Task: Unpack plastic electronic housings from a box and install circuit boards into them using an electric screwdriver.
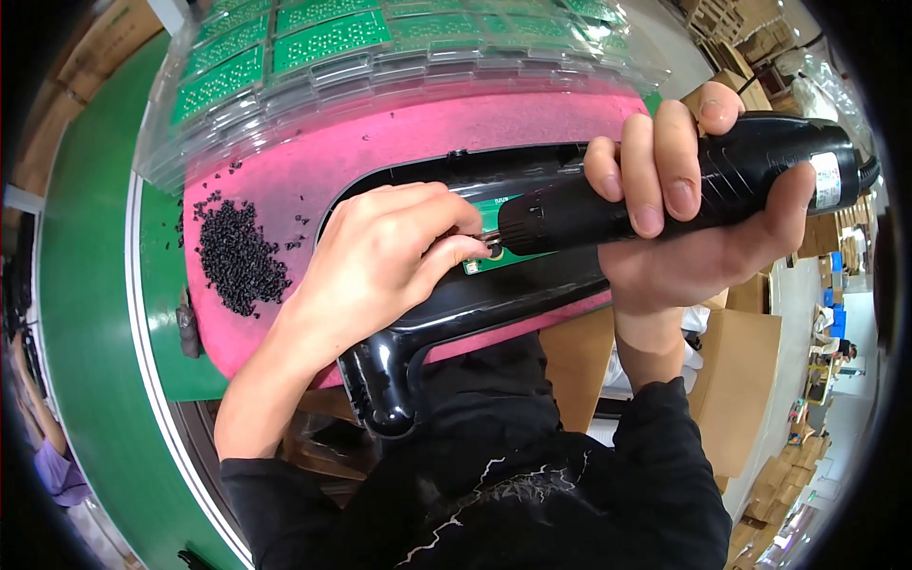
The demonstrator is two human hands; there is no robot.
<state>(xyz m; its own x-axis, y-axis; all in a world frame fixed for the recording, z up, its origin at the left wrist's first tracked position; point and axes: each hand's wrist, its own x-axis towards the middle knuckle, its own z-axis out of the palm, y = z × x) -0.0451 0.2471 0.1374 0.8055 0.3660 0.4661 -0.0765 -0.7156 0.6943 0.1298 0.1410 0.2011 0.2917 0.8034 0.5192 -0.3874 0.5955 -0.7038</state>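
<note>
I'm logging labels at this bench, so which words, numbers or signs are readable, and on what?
None reads clearly.
White label on the black electric screwdriver: print too small to read.
Screwdriver casing: faint marks, unreadable.
Green circuit board under the hands: white markings, too small to read.

Pink mat [427,133] | small black parts [237,256], heaped left | black housing [465,318], middle | clear trays [313,106], far edge

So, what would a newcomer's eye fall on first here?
Probably the black electric screwdriver, gripped in the right hand, its nose at the left hand over a green circuit board. Then the heap of small black screws on the left of the pink mat, and clear trays stacked at its far edge.
</note>
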